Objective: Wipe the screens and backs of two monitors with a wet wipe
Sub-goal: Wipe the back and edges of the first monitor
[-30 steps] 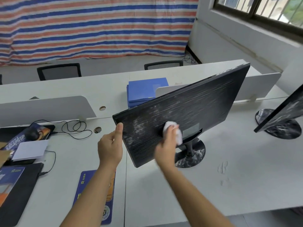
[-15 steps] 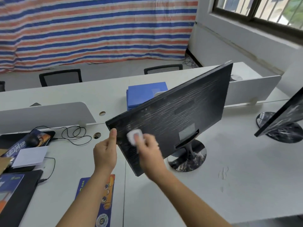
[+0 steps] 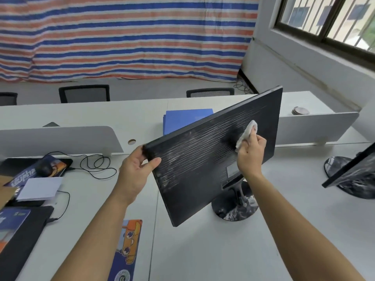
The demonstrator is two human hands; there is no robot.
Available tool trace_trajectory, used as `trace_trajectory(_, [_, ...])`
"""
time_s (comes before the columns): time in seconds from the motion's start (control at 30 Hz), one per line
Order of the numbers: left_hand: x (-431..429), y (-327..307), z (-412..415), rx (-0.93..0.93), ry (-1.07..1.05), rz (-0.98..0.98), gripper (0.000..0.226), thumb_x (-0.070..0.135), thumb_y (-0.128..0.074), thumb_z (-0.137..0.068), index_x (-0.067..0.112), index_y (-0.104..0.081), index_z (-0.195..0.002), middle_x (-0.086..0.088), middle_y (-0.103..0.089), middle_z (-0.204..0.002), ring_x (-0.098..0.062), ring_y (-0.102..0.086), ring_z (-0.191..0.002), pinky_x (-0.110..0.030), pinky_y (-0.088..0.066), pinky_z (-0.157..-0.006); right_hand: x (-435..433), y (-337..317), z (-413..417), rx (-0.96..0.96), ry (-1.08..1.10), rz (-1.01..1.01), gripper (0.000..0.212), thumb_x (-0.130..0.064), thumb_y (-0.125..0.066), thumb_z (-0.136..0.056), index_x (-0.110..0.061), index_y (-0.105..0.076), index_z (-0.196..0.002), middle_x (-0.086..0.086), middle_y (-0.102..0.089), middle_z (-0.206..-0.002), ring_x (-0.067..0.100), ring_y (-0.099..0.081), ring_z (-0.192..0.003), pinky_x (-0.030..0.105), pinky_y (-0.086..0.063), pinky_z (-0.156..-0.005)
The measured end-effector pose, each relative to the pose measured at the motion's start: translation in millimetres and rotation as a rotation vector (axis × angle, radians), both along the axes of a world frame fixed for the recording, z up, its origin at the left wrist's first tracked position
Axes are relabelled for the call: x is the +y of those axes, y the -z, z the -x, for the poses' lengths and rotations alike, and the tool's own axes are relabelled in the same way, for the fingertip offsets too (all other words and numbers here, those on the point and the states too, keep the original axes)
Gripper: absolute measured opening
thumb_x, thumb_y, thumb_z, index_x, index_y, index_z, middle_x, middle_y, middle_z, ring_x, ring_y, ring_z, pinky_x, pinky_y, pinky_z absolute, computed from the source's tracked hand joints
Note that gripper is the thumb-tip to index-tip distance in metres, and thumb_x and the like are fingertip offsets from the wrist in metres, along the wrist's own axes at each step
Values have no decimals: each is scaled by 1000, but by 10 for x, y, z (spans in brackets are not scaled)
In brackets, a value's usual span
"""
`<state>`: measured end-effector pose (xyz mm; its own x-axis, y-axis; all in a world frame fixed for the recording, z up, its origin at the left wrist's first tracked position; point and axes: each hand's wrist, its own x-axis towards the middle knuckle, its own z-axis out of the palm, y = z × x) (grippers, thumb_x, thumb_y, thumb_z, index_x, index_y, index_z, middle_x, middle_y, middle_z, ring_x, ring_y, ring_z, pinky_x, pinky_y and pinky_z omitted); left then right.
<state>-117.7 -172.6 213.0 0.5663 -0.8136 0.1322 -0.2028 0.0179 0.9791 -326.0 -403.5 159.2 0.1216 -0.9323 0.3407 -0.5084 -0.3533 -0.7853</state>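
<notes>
The monitor [image 3: 203, 165] stands on the white desk [image 3: 223, 250] on its round black base [image 3: 235, 208], with its dark back turned to the camera. It is tilted, so its top edge climbs toward the right. Pale streaks run across that back, thickest toward the monitor's left end. The left hand [image 3: 136, 169] grasps the monitor's upper left corner, with the thumb lying on the back and the fingers curled over the edge. The right hand [image 3: 250, 155] pinches a bunched white wet wipe [image 3: 247, 132] in curled fingers and presses it against the upper right part of the monitor's back, above the grey label. To the right of the monitor, well apart from it, a second monitor [image 3: 353, 171] leans on its own round base, cut off by the frame edge. Just behind the monitor lies a stack of blue folders [image 3: 182, 118], partly hidden by its top edge. Left of the monitor are a white divider panel [image 3: 56, 138], a looped black cable [image 3: 97, 163], a dark mouse [image 3: 43, 167] and a white sheet of paper [image 3: 40, 187]. Below the monitor's left end, a blue mouse pad [image 3: 127, 250] with an orange cartoon lies flat on the desk.
</notes>
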Motion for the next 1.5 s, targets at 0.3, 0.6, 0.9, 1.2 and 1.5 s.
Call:
trace_trajectory(0.3, [-163, -92, 5, -6, 40, 16, 32, -3, -62, -92, 11, -64, -120, -1, -72, -114, -14, -68, -103, -21, -53, -88, 862, -166, -605, 50, -207, 348, 45, -45, -39, -104, -6, -58, -115, -10, -44, -89, -2, -42, -75, 21, -42, -74])
trace_trajectory(0.6, [46, 74, -160, -53, 40, -45, 31, 4, -67, -90, 21, -68, -116, 0, -72, -114, -29, -69, -99, -47, -50, -99, 848, -140, -408, 15, -313, 298, 27, -32, -39, -103, -37, -63, -116, -2, -49, -93, 16, -44, -81, 35, -39, -68])
trace_trajectory(0.9, [40, 99, -98, -146, 8, -77, 30, 10, -65, -93, 29, -65, -117, 12, -72, -113, -21, -70, -97, -47, -51, -97, 1100, -596, -617, 215, -67, 302, 8, -41, -48, -97, -35, -53, -100, -2, -50, -91, 21, -49, -80, 35, -43, -67])
trace_trajectory(1.2, [200, -6, -9, 49, -70, 48, 45, 18, -28, -102, 24, -65, -127, 12, -66, -126, -7, -55, -125, -46, -41, -106, 867, -648, -318, 241, -171, 252, 53, -11, -43, -93, -35, -38, -139, 0, -38, -104, 27, -48, -78, 35, -45, -65])
trace_trajectory(1.5, [301, 22, -52, 156, 1, 36, 59, 35, -16, -96, 20, -62, -130, 9, -64, -130, -8, -51, -129, -46, -37, -106, 1491, -616, -872, 265, -326, 309, 48, -5, -48, -84, -29, -49, -125, 4, -41, -101, 27, -46, -79, 37, -51, -64])
